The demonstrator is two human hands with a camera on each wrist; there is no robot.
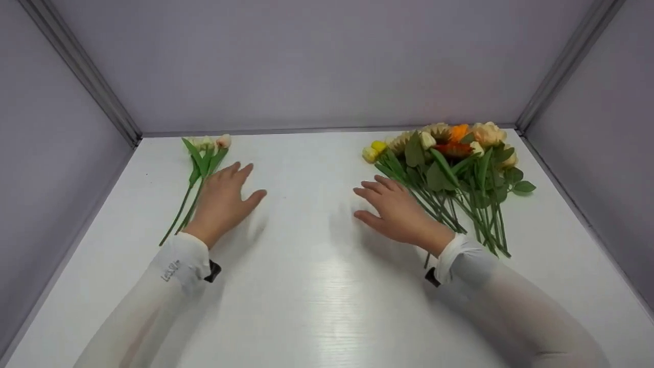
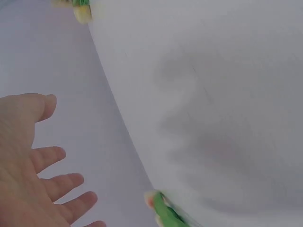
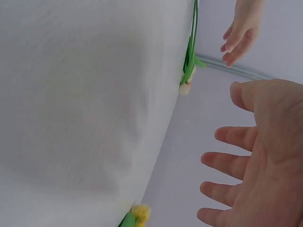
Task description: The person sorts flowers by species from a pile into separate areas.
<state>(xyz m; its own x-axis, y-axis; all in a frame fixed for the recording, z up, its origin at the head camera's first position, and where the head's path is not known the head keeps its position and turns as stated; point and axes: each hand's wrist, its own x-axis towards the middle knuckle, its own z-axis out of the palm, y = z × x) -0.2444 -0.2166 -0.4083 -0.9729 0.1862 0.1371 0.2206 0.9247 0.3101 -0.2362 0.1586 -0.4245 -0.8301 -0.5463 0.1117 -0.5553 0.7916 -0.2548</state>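
Observation:
My left hand (image 1: 220,199), fingers spread and holding nothing, hovers over the table beside a few pale tulips (image 1: 204,145) with green leaves and long stems. It partly covers their stems in the head view. In the left wrist view the thumb and fingers (image 2: 66,187) show apart from one another. My right hand (image 1: 396,212) is also spread and bare, just left of a large pile of mixed flowers (image 1: 454,174), and overlaps some stems there. Orange, peach, cream and yellow blooms lie in that pile, among broad green leaves. The right wrist view shows its palm (image 3: 279,179).
A white table (image 1: 317,286) lies under both hands. Grey panels stand around it, with the back wall (image 1: 327,66) behind the flower heads and metal corner posts (image 1: 87,66) at the sides. Both wrists carry dark straps under whitish sleeves (image 1: 179,266).

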